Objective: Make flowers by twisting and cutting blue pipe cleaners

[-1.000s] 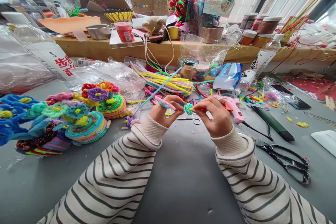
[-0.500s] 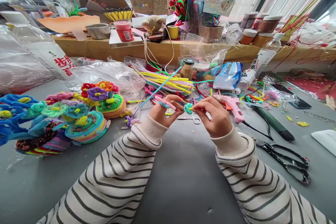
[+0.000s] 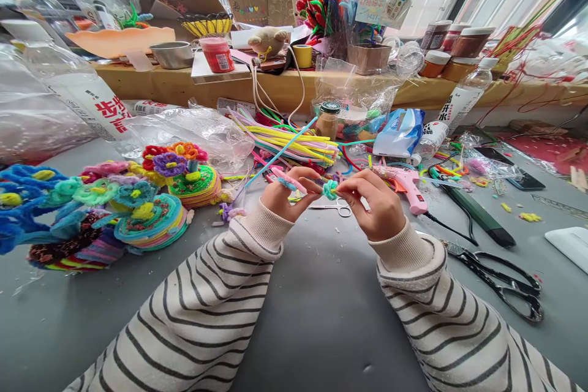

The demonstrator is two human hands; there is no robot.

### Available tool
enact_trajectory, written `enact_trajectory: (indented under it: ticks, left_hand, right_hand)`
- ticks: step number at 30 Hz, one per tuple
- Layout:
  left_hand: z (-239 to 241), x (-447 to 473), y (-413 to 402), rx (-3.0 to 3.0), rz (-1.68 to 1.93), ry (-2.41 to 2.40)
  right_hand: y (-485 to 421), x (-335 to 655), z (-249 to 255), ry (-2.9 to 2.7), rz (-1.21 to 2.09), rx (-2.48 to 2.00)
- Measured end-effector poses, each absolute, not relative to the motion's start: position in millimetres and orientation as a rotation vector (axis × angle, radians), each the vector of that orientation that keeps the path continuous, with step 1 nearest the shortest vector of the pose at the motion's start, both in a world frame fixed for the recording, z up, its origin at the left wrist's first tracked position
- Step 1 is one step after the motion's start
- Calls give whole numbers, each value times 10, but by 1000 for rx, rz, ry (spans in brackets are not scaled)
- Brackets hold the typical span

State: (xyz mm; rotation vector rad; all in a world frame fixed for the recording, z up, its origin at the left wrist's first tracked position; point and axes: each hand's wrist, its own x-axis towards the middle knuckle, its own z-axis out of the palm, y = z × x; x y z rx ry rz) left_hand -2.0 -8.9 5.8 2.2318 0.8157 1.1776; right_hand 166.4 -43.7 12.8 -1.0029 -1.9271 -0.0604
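Note:
Between my two hands is a small teal pipe-cleaner flower [image 3: 329, 189], pinched from both sides above the grey table. My left hand [image 3: 285, 195] grips its left edge with thumb and fingertips; a pink and blue fuzzy piece [image 3: 289, 179] shows at the back of that hand, and how it is held is unclear. From the right, the fingertips of my right hand [image 3: 374, 203] close on the flower's other edge. Small silver scissors [image 3: 342, 207] lie just beyond and below it. Behind my left hand rests a bundle of pipe cleaners [image 3: 303, 144] in yellow, pink and other colours.
Finished pipe-cleaner flowers [image 3: 169, 165] and round bases [image 3: 154, 226] stand at left. To the right lie a pink glue gun [image 3: 413, 193] with its cord, a dark green cutter [image 3: 482, 215] and large black scissors [image 3: 505, 282]. Bottles, jars and a windowsill [image 3: 285, 82] line the back.

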Motion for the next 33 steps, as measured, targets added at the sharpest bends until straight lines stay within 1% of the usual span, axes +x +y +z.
enact_trajectory:
  ticks: [33]
  left_hand:
    - [83, -7, -102, 2245, 1211, 792]
  right_hand:
    - [-461, 1610, 118, -1932, -40, -1022]
